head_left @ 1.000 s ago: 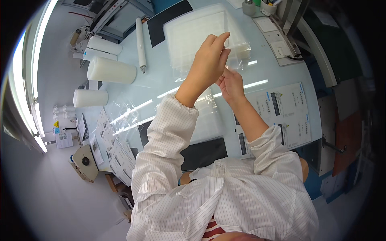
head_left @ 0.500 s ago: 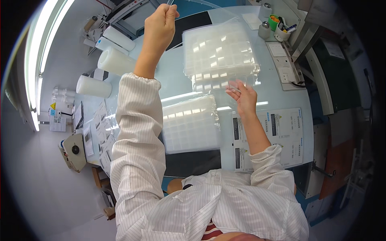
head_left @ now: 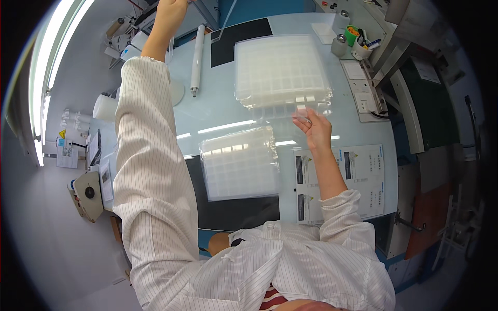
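Note:
My left hand (head_left: 172,11) is raised far up to the left, at the picture's top edge, with its fingers curled; whatever is in it is hidden. My right hand (head_left: 312,128) is at the near edge of a stack of translucent white grid trays (head_left: 282,67) in clear wrap. Its thumb and fingers pinch a small flap of that clear wrap (head_left: 301,110). A second, flatter grid tray in a clear bag (head_left: 241,165) lies nearer to me, between my two arms.
The pale glass-topped bench (head_left: 223,111) also carries a white roller (head_left: 196,54), black mats (head_left: 236,35), printed sheets (head_left: 340,179) and cups of pens (head_left: 357,45). White rolls (head_left: 106,108) stand at its left end. A grey machine frame (head_left: 415,93) lies to the right.
My left hand has swung from beside the right hand up and away to the far left. The right hand has stayed at the tray stack's near edge. The view has tilted, showing the bagged tray.

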The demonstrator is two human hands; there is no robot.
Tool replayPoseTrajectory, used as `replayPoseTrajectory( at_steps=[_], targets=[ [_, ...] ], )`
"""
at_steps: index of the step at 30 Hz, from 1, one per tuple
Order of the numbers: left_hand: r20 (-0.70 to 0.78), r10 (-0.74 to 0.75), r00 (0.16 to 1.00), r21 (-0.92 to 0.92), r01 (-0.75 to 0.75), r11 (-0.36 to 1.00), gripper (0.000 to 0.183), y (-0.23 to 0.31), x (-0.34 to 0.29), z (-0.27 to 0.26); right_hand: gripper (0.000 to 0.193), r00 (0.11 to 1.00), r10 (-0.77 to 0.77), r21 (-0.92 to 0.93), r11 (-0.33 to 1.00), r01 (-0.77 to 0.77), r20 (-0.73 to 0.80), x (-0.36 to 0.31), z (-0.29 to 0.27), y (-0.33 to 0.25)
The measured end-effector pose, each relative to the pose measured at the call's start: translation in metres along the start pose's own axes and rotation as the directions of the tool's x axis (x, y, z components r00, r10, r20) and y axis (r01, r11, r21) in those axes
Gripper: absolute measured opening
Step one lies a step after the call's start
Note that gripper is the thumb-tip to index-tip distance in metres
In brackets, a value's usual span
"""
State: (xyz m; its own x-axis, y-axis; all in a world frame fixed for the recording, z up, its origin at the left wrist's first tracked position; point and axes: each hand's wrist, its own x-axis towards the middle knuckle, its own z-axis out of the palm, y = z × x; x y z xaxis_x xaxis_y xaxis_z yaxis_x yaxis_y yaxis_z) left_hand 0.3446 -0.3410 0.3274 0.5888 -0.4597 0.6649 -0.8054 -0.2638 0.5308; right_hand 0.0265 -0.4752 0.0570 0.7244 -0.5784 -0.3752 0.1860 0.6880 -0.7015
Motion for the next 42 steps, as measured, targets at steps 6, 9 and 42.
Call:
replayPoseTrajectory(
  at_steps=[6, 9, 42],
  targets=[
    [0.442, 0.045, 0.896, -0.872, 0.417, 0.255, 0.032, -0.003, -0.038, -0.047, 0.025, 0.999, -0.048, 0.009, 0.999, 0.049, -0.02, -0.006, -0.006, -0.002],
    [0.19, -0.335, 0.923, -0.67, 0.372, 0.643, 0.034, 0.011, -0.065, -0.063, 0.029, 0.996, -0.064, -0.003, 0.998, 0.064, -0.068, -0.004, -0.018, -0.002],
    [0.234, -0.631, 0.739, -0.963, 0.085, -0.256, 0.03, 0.027, -0.228, -0.185, 0.048, 0.978, -0.035, -0.163, 0.984, 0.069, 0.207, -0.032, 0.0, -0.012]
  ],
)
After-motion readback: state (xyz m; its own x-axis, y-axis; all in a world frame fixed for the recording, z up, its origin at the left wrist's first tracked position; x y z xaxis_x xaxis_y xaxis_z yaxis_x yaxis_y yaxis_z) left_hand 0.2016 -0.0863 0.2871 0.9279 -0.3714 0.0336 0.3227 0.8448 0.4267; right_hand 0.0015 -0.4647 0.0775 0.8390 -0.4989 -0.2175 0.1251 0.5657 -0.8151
